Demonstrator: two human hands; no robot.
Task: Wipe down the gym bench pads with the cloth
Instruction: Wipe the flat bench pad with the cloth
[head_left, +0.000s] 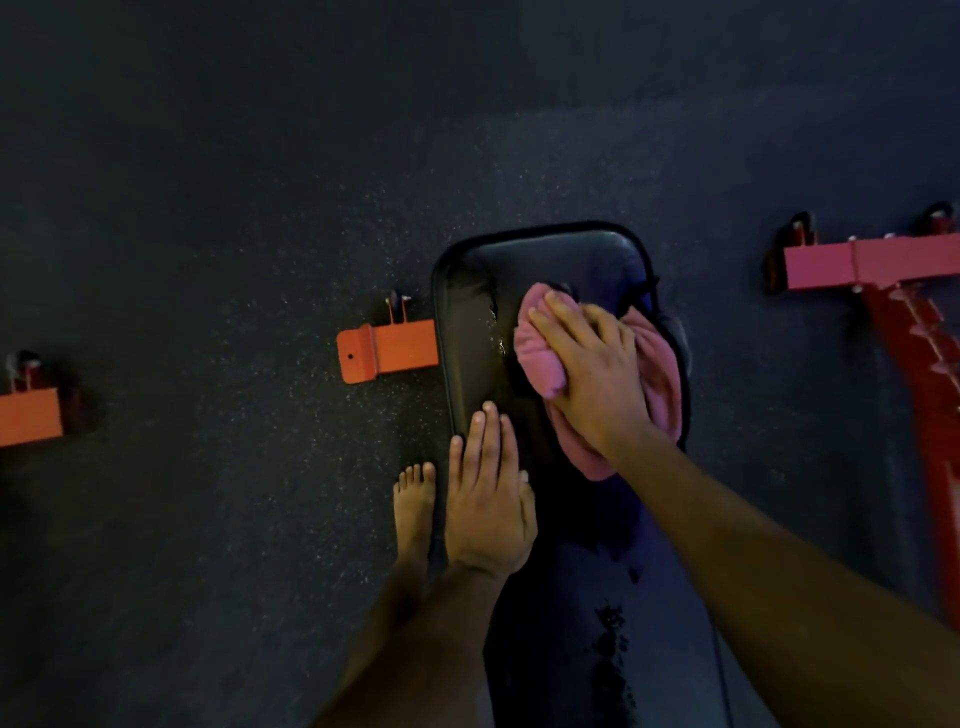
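A black padded gym bench (470, 332) runs from the middle of the view down to the bottom edge, its far end rounded. A bunched pink cloth (537, 358) lies on the far pad. My right hand (592, 369) presses flat on top of the cloth, fingers spread over it and pointing up-left. My left hand (488, 493) rests palm down on the pad's left edge, fingers together, holding nothing. Wet streaks and droplets show on the pad left of the cloth and further down the bench.
An orange steel foot (387, 351) of the bench sticks out left. Another orange foot (28, 415) sits at the far left edge. A red bench frame (883, 265) stands at the right. My bare foot (413, 512) is on the dark speckled rubber floor (208, 208).
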